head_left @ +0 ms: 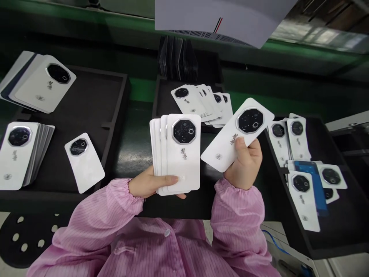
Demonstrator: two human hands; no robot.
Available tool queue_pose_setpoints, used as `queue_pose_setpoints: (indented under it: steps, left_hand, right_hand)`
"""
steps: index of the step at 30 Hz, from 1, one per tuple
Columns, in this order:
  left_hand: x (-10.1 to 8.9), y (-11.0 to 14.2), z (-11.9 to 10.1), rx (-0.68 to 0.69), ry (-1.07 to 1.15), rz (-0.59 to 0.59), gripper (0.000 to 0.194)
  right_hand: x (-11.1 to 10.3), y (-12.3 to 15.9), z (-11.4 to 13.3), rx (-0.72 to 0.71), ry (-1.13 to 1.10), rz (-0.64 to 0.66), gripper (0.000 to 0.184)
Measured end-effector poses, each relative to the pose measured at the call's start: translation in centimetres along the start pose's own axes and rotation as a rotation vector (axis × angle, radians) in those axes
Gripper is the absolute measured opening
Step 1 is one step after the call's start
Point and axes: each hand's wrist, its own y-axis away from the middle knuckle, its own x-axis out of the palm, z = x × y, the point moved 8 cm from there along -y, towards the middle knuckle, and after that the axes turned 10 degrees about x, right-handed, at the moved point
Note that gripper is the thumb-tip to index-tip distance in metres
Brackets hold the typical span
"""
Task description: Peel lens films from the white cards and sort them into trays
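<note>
My left hand (154, 182) is closed on a fanned stack of white phone back covers (184, 161), its thumb lying across the front one near the bottom. Each cover carries a black octagonal camera patch and dark lettering. To the right, my right hand (245, 161) pinches a single white phone back cover (225, 148), tilted with its camera end up and right. Behind both hands, more covers (187, 102) lie spread in a dark tray (161, 92). The fingers behind the held pieces are mostly hidden.
A black tray (115, 111) at left holds stacks of covers (46, 84) and one loose cover (86, 165). At right, another tray (340, 231) holds several covers (302, 200) and a blue sheet (314, 184). Dark upright sheets (178, 57) stand behind, below a white panel (216, 15).
</note>
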Motion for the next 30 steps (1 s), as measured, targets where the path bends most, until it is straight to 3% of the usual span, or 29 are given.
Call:
queue_pose_setpoints:
  steps: [2, 7, 12, 23, 30]
  left_hand:
    - [0.1, 0.2, 0.0, -0.017, -0.04, 0.021, 0.034]
    - [-0.1, 0.4, 0.2, -0.04, -0.111, 0.044, 0.031]
    - [-0.2, 0.2, 0.4, -0.048, -0.136, 0.073, 0.033]
    - [-0.5, 0.2, 1.2, -0.111, -0.138, 0.055, 0.035]
    - [-0.4, 0.0, 1.3, -0.093, -0.071, 0.023, 0.033]
  right_hand:
    - [0.2, 0.0, -0.3, 0.011, 0.006, 0.026, 0.019]
    - [2.5, 1.2, -1.4, 0.11, -0.014, 0.246, 0.014]
    - [3.0, 1.7, -1.4, 0.138, -0.058, 0.304, 0.015]
    - [3.1, 1.6, -0.9, 0.131, -0.117, 0.335, 0.016]
    - [2.4, 1.0, -1.2, 0.089, -0.043, 0.27, 0.024]
